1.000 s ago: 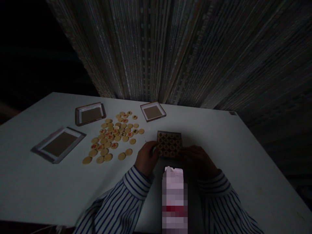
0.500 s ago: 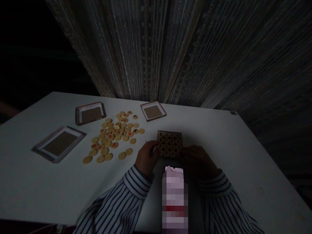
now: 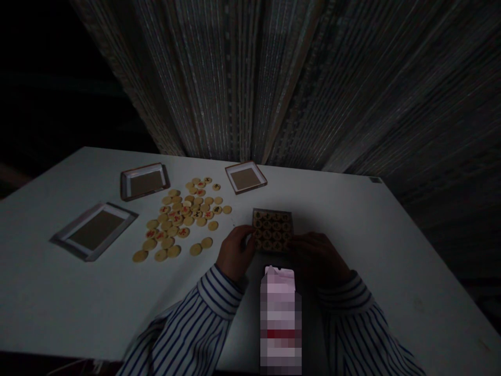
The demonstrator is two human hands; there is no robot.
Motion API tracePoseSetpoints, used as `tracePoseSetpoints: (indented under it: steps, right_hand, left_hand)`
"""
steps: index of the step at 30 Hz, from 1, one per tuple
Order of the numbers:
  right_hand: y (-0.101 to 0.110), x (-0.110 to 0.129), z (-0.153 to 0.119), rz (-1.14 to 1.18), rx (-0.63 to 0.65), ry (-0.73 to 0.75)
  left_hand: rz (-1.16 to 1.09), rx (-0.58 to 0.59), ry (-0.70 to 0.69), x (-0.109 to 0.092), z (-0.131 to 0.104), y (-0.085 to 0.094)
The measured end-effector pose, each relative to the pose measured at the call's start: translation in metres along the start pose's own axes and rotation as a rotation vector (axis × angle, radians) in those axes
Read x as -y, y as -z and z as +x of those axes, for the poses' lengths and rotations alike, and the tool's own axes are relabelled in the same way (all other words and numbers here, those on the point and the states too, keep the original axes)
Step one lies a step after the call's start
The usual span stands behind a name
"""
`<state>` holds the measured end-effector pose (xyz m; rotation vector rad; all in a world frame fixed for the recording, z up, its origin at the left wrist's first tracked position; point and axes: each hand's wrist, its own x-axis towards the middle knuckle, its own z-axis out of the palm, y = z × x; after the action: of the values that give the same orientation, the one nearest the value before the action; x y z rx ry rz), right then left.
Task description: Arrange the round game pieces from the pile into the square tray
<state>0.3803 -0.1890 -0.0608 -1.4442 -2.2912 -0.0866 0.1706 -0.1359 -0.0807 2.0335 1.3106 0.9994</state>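
Observation:
A small box (image 3: 273, 212) filled with rows of round chess pieces (image 3: 272, 230) lies in front of me on the white table. My left hand (image 3: 236, 253) grips the box's left edge, thumb and fingers close together. At the lower right corner, my right hand (image 3: 319, 256) touches the box with its fingers held together; its underside is dark. Loose round pieces (image 3: 176, 219), some with red or black characters and others blank, are scattered to the left of the box.
Two shallow trays, one at the back left (image 3: 144, 181) and one at the back centre (image 3: 246, 177), and a grey-rimmed tray (image 3: 95, 230) at the left lie on the table (image 3: 376, 250). A phone (image 3: 279, 318) is between my forearms. A striped curtain (image 3: 242, 78) hangs behind.

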Motion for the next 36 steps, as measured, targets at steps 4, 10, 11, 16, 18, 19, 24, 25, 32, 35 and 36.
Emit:
tracePoseSetpoints:
  steps: [4,10,11,16,18,19,24,25,32,35,36]
  right_hand:
    - [-0.0003,-0.0005,-0.0004,-0.009,0.002,-0.009]
    - [-0.0005,0.0004,0.0002,-0.004,0.008,-0.017]
    - [-0.0006,0.0007,0.0003,0.0,-0.001,-0.021]
    - [-0.002,-0.0003,-0.0005,-0.004,-0.032,-0.01]
    - [-0.0023,-0.0017,-0.001,0.001,-0.027,0.012]
    - [-0.0024,-0.0023,-0.0012,0.006,-0.024,0.024]
    - [-0.0026,-0.004,-0.0023,0.005,-0.031,0.027]
    - [-0.0026,-0.0043,-0.0025,0.008,-0.031,0.029]
    - [-0.0044,-0.0072,-0.0038,-0.002,-0.037,0.066]
    - [-0.0045,-0.0062,-0.0033,0.002,-0.034,0.051]
    - [-0.0043,-0.0055,-0.003,0.002,-0.03,0.047]
  left_hand:
    - [-0.009,0.003,0.0,0.0012,0.0001,-0.001]
    - [-0.017,0.007,-0.006,-0.0001,0.0003,0.0002]
    - [-0.016,0.005,-0.004,-0.0002,0.0002,0.0003]
    - [-0.017,0.004,0.001,0.0,0.0,0.0]
    - [-0.018,0.003,-0.002,-0.0001,0.0002,0.0001]
    - [-0.02,0.0,-0.001,-0.0002,0.0002,0.0001]
    - [-0.019,-0.001,-0.001,0.0,0.0002,-0.0003]
    - [-0.017,-0.002,-0.004,0.0002,0.0001,-0.0004]
    - [0.0,0.007,0.011,-0.0005,-0.0001,0.0004]
    - [0.002,0.013,0.008,-0.0013,0.0003,0.0008]
    - [0.003,0.011,0.009,-0.0012,0.0003,0.0007]
